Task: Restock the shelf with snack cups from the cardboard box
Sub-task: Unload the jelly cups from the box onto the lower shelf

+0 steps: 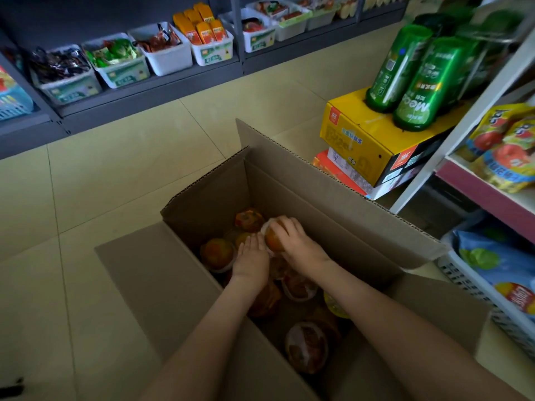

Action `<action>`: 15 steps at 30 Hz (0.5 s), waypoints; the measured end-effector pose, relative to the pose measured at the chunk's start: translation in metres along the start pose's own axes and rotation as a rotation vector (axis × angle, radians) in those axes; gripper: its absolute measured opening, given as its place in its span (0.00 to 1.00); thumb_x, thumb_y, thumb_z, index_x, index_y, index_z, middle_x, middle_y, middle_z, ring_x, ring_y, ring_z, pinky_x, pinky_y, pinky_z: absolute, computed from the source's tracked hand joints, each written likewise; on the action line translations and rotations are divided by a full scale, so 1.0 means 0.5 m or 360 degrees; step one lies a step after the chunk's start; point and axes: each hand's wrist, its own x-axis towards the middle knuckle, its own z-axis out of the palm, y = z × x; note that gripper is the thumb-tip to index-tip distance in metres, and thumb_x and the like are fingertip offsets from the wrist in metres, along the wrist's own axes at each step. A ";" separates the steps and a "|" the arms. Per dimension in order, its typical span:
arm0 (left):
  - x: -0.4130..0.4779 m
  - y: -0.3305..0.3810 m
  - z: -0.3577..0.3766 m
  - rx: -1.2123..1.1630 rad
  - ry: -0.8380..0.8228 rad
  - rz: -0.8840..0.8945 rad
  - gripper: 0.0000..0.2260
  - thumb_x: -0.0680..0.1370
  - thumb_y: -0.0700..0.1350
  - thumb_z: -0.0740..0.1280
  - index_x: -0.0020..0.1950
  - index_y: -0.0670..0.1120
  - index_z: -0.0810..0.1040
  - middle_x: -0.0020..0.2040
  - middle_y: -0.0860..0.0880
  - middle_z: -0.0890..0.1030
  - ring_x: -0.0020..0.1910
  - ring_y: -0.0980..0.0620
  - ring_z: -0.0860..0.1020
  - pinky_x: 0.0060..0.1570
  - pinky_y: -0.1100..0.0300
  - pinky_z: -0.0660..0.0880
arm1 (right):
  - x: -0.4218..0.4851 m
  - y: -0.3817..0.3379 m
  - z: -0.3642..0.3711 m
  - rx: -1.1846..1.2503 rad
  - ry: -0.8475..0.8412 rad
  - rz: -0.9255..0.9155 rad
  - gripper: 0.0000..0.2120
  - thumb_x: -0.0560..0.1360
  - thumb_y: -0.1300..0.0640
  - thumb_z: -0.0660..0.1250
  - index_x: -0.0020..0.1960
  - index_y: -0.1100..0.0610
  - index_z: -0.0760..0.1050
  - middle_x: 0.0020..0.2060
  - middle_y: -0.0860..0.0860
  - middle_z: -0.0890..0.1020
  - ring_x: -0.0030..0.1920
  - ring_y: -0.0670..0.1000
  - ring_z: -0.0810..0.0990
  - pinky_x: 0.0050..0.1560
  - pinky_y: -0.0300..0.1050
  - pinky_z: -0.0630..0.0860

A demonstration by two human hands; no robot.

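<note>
Cup: snack cup point(273, 241), orange-brown w/ pale rim, at the far end inside the cardboard box point(304, 198), on top of the pile. Can't tell if it's clear of the pile yet.
R hand: your right hand point(293, 241) is curled over the cup from above, fingers wrapped on its top & far side. A top grab suits a deep box, as the walls leave no room to come in sideways.
L hand: your left hand point(251, 260) is flat, fingers straight & together, tips just beside the cup, holding nothing. Prob. steadying the neighbours or lining up a 2nd pick (my guess only).
Stock left: other cups point(217, 253) lie loose & tipped across the box bottom, so plenty left. Task looks early-to-mid.
Box: flaps folded out, which keeps them off your arms. It stands on the tiled floor point(115, 183).
R of box: white shelf point(463, 131) w/ snack bags, the nearest spot to unload. Can't tell which tier takes the cups.
Beyond box, R: yellow carton point(362, 146) w/ green containers point(419, 82) on top.
Beyond box, across aisle: dark shelf point(150, 91) w/ white bins of snacks.
Watch: the cups are loose, so lift straight up; dragging may tip the neighbours.
</note>
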 end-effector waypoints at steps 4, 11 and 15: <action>-0.042 0.028 -0.069 -0.0995 0.0442 0.0041 0.24 0.82 0.47 0.56 0.76 0.45 0.54 0.67 0.42 0.72 0.63 0.45 0.74 0.60 0.57 0.71 | -0.022 -0.009 -0.063 0.0368 0.0275 0.0093 0.31 0.76 0.60 0.65 0.75 0.54 0.54 0.72 0.53 0.55 0.73 0.55 0.54 0.72 0.52 0.61; -0.135 0.119 -0.217 -0.1579 0.0790 0.0486 0.16 0.81 0.52 0.56 0.67 0.50 0.70 0.50 0.59 0.77 0.50 0.61 0.77 0.45 0.75 0.71 | -0.076 -0.054 -0.243 0.1534 0.0812 0.0251 0.30 0.66 0.53 0.76 0.64 0.47 0.67 0.61 0.53 0.70 0.60 0.49 0.72 0.64 0.51 0.72; -0.187 0.179 -0.284 -0.1386 0.1126 0.0660 0.12 0.82 0.46 0.57 0.60 0.47 0.77 0.41 0.56 0.79 0.40 0.67 0.75 0.40 0.71 0.71 | -0.155 -0.044 -0.362 0.1480 0.0669 0.0073 0.37 0.67 0.55 0.76 0.68 0.39 0.62 0.63 0.51 0.65 0.62 0.49 0.69 0.65 0.50 0.70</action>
